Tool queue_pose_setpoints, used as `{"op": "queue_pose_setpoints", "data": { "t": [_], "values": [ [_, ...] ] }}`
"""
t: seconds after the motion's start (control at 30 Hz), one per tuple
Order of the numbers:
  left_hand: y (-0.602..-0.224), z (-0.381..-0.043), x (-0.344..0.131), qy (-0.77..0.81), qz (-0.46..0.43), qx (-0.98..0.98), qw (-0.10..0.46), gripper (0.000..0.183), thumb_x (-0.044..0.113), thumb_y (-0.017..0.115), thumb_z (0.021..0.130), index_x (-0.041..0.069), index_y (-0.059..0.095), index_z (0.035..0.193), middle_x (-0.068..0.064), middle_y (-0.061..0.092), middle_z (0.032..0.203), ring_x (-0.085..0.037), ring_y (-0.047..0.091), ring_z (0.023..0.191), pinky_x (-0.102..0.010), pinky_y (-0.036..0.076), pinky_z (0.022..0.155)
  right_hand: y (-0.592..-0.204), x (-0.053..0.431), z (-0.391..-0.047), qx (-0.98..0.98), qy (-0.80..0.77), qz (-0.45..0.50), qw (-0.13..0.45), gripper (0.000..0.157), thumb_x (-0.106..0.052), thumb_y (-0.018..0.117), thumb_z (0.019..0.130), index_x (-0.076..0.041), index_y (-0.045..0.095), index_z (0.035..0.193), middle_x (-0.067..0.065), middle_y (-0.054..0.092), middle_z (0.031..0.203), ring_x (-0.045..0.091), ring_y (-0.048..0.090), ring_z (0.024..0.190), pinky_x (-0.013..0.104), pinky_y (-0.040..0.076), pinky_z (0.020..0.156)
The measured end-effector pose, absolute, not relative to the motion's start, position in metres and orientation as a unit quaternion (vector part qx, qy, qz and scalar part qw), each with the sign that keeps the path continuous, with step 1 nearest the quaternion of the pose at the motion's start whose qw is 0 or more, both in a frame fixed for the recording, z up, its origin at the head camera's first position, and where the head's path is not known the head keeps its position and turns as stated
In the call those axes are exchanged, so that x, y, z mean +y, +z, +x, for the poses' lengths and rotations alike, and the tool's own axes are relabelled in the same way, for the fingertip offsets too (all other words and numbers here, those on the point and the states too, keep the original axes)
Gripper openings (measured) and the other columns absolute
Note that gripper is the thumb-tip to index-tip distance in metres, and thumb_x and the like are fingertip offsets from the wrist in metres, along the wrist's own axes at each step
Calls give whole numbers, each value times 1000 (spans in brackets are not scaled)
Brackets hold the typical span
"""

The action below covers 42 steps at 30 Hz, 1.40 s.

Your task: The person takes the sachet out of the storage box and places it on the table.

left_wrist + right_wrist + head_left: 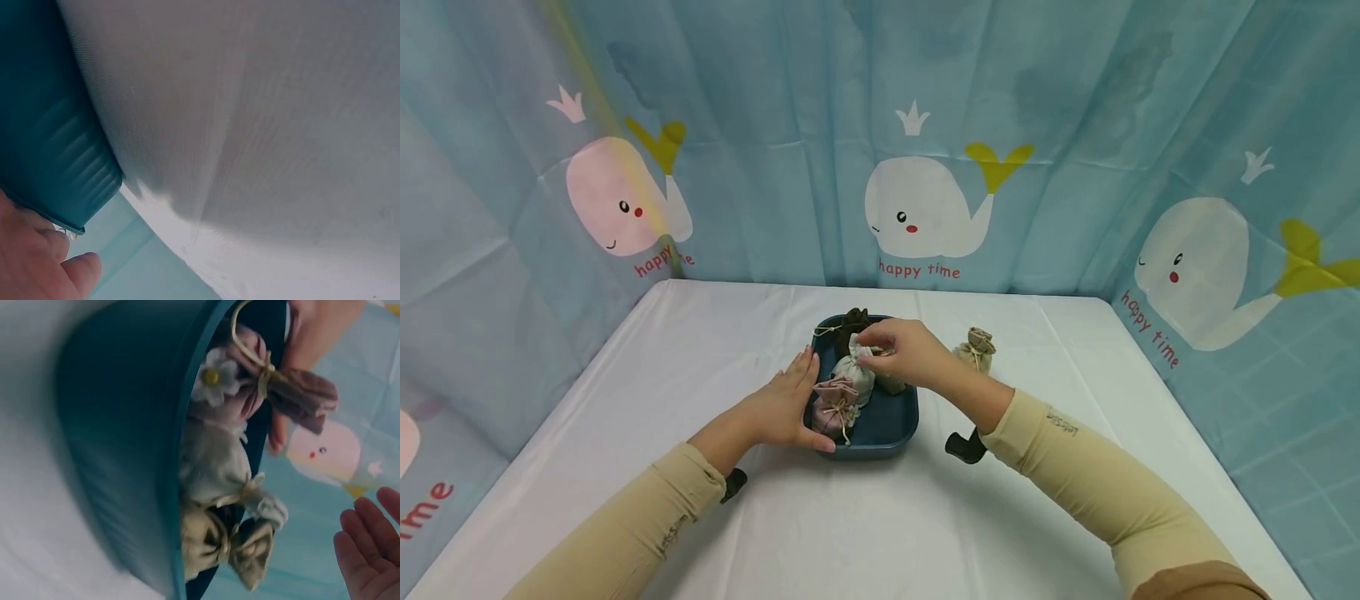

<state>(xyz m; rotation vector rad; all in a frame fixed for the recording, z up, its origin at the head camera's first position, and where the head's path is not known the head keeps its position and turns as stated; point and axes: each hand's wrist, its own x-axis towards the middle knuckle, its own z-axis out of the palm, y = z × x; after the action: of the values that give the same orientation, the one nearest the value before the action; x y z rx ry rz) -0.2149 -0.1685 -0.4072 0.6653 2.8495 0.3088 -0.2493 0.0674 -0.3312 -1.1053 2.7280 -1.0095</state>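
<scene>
A dark blue plastic basin [874, 451] holds several drawstring pouches. Near its front left sits a pink pouch [832, 410] with a daisy [215, 377], and behind that a whitish pouch [859, 382]. A beige pouch [203, 540] lies beside the whitish one, while a dark brown pouch [852, 327] is at the back. My left hand [784, 407] rests along the basin's left rim, fingers extended. Above the pouches is my right hand [901, 350]; the right wrist view shows its fingers [369, 537] loosely extended, apart from the pouches and holding nothing.
Another beige pouch [976, 350] stands on the white tablecloth [715, 350], to the right of the basin and behind my right forearm. A blue curtain [775, 208] printed with whales encloses the table at the back and sides.
</scene>
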Motion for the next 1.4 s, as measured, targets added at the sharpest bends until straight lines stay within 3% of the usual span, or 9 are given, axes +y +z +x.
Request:
{"op": "queue_pose_setpoints", "data": {
  "t": [0.37,0.7,1.13,1.4],
  "values": [
    [-407,-213,-169,105,230,963,89,139,89,48,51,-1,-1,146,-16,-10,152,-30,-3,139,-53,15,107,-338,46,-248,880,-252,-402,36,18,-18,61,89,-13,69,104,-3,67,97,8,60,84,21,48,72],
    [-410,-214,-170,108,231,963,84,140,88,49,51,-1,0,146,-16,-10,152,-30,-4,139,-53,16,107,-348,41,-254,881,-228,-407,76,17,-15,65,86,-12,71,102,-4,67,92,5,60,82,17,48,71],
    [-408,-213,-170,113,236,961,93,137,85,52,54,0,-5,145,-17,-13,151,-31,-5,139,-53,16,107,-353,35,-254,893,-204,-389,100,11,-16,65,86,-15,74,92,-7,68,80,1,59,72,16,47,64],
    [-409,-213,-170,111,235,961,92,136,85,52,55,1,-6,145,-17,-13,151,-31,-4,139,-53,16,107,-353,38,-253,892,-215,-386,98,11,-16,64,86,-17,71,77,-10,62,67,4,55,61,19,45,57]
  ]
}}
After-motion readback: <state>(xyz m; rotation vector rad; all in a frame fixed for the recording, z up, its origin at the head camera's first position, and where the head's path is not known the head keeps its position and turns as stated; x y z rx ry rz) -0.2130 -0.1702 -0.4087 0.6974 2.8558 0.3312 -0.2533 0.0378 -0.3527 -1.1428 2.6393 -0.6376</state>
